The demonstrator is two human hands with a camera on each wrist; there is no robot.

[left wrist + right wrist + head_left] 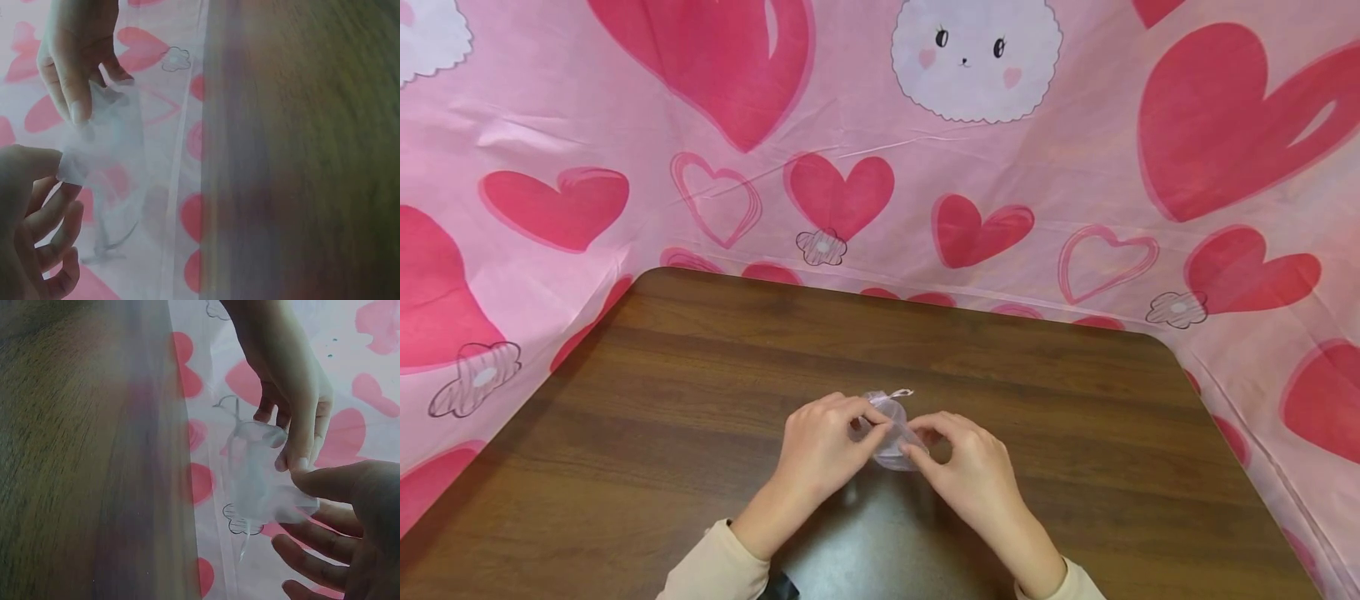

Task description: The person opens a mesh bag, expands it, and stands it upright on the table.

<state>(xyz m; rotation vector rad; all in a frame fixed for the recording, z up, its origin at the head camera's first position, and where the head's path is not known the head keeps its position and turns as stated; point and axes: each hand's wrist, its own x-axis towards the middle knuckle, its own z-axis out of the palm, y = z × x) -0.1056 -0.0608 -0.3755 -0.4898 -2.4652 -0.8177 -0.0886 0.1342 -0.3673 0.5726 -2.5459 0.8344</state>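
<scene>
Between the two hands is a small sheer whitish drawstring pouch [891,410], held up over the table. My left hand [823,437] pinches one side of it between thumb and index finger. Thumb and fingers of my right hand [977,467] pinch the opposite side. In the left wrist view the thin pouch [119,140] is see-through and spread between both hands, its cord [109,247] dangling. The right wrist view shows the pouch [253,475] with cord ends sticking out at two sides. Nothing shows inside it.
A dark brown wooden table [662,400] with rounded far corners lies under the hands. Pink cloth [865,108] printed with hearts hangs around its sides and back. Beside the left sleeve [722,567], a small black thing [782,587] shows at the bottom edge.
</scene>
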